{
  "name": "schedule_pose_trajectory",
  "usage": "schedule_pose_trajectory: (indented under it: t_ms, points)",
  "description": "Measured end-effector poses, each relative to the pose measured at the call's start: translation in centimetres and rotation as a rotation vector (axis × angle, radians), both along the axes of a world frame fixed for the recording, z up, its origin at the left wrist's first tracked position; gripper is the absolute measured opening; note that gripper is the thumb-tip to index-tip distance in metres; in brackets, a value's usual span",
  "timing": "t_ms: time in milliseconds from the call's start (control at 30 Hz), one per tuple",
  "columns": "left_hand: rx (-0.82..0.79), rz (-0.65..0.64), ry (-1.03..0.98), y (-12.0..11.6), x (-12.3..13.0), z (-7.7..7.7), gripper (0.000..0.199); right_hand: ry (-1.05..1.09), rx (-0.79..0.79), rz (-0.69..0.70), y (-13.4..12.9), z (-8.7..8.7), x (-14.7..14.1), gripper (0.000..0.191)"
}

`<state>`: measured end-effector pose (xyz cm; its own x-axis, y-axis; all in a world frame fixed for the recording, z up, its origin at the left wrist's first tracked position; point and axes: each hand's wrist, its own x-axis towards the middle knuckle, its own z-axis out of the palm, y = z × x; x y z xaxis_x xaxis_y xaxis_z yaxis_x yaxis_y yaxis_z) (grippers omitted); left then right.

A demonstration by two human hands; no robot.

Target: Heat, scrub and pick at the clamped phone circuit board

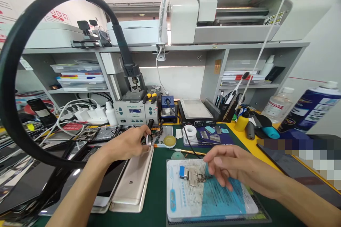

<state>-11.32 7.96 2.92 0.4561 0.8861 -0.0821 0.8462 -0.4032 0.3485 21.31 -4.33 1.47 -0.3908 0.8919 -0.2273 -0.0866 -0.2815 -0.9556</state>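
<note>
My left hand (pixel 133 140) reaches over the back of a gold phone back cover (pixel 131 181). Its thumb and fingers close on a small round silver-rimmed piece (pixel 148 140), partly hidden by the fingers. Just right of it sits an open tin of yellowish paste (pixel 169 141). My right hand (pixel 229 165) hovers over a white and blue work pad (pixel 186 204), fingers loosely bent and apart, holding nothing visible. Left of its fingertips, a small metal-shielded circuit board (pixel 194 176) lies on the pad, with a blue-topped connector piece (pixel 183 172) at its edge.
A thick black hose (pixel 7 88) arches across the left side to the hot-air station (pixel 135 111). Phone parts and screens (pixel 64 177) crowd the left. Behind the pad are a white wire spool (pixel 190 132), a tweezer-like gold tool (pixel 190 151) and a heating plate (pixel 198 111).
</note>
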Motion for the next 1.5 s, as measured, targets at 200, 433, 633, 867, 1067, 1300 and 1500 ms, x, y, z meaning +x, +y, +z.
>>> schedule_pose_trajectory:
  t_ms: [200, 433, 633, 867, 1067, 1300, 1500]
  points:
    - [0.030, 0.014, 0.036, -0.1, -0.2, -0.3, 0.044, -0.016, 0.000, 0.001, 0.1, 0.0, 0.0, 0.035]
    - [0.035, 0.026, 0.068, -0.2, -0.7, -0.6, 0.041, -0.018, -0.002, 0.000, 0.1, -0.1, -0.1, 0.034]
    - [0.039, 0.037, 0.097, -0.4, -0.4, -0.6, 0.050, -0.023, -0.002, 0.002, 0.1, 0.0, -0.1, 0.036]
    - [0.039, 0.025, 0.101, -0.3, 0.3, -0.6, 0.033, -0.036, 0.001, 0.004, 0.1, 0.0, -0.1, 0.037]
    - [0.036, 0.016, 0.098, -0.1, 0.3, -0.9, 0.055, -0.034, -0.002, 0.010, 0.0, 0.0, -0.2, 0.037]
    - [-0.014, -0.029, 0.141, 0.1, 0.4, -1.0, 0.034, -0.042, 0.006, 0.006, 0.1, -0.1, -0.2, 0.037]
    - [-0.013, -0.028, 0.176, 0.1, 0.6, -0.9, 0.030, -0.051, 0.006, 0.007, 0.1, -0.1, -0.3, 0.037]
